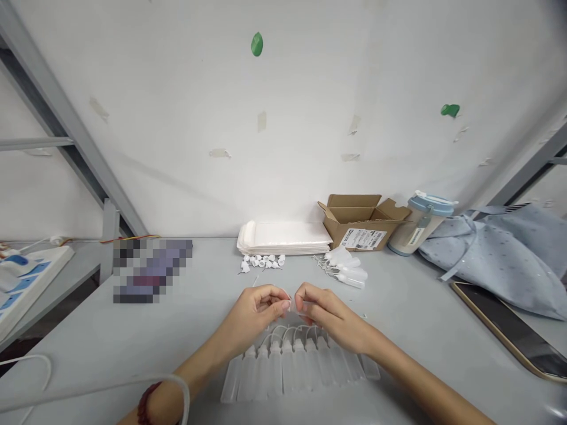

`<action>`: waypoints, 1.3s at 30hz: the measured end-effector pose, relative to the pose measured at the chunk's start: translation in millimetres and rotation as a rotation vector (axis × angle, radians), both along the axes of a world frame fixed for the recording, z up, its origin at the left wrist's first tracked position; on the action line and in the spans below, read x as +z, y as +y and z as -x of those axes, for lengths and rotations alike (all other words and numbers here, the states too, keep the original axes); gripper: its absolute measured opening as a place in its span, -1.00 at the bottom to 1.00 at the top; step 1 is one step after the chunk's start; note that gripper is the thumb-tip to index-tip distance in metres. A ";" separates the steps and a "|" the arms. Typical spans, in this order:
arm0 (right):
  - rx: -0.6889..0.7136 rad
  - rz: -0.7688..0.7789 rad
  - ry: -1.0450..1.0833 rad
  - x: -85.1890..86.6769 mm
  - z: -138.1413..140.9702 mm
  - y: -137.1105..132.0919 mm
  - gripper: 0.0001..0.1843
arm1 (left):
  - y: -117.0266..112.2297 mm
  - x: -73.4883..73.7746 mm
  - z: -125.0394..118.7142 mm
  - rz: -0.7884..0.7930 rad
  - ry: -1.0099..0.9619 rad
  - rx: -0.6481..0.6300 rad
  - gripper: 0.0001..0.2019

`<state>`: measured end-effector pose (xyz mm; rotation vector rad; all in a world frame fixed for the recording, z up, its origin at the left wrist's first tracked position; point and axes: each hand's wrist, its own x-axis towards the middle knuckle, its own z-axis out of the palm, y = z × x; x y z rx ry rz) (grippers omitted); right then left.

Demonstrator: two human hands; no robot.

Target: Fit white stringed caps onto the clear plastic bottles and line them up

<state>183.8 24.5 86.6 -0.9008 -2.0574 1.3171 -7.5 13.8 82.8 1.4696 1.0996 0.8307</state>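
My left hand (264, 305) is closed in a pinch, with a small white plastic piece (290, 304) at its fingertips. Right beside it, my right hand (326, 311) has its fingers curled and pressed together; what they hold is mostly hidden. Below both hands lies a row of translucent squeeze bottles (287, 372) with thin, bent white spouts, side by side. My right hand partly covers the row's right end. Beyond the hands are several small white caps (266, 261) in a loose group. More translucent bottles (345, 268) lie piled to their right.
A stack of white padded envelopes (287, 236) and an open cardboard box (367, 227) stand against the wall. Rightward are a blue-lidded cup (420, 224), a light blue cloth bag (500, 254) and a phone (509, 330). A white cable (110, 386) crosses the left foreground near a power strip (35, 283).
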 end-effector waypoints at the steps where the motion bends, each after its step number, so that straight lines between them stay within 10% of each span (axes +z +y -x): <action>1: -0.001 0.016 0.015 -0.1 0.2 0.3 -0.88 | 0.3 -1.5 -0.1 -0.001 -0.010 0.000 -0.81; 9: 0.039 0.307 0.202 0.6 -0.7 4.1 -0.92 | 0.0 2.6 -0.5 0.053 -0.026 -0.054 -0.75; 24: 0.079 0.210 0.161 3.4 5.0 -3.7 -0.89 | -2.4 1.9 -1.1 0.228 0.057 -0.096 -0.59; 39: 0.059 0.389 0.278 -0.5 2.8 2.0 -0.81 | -7.2 6.8 -2.3 -0.121 0.021 0.029 -0.78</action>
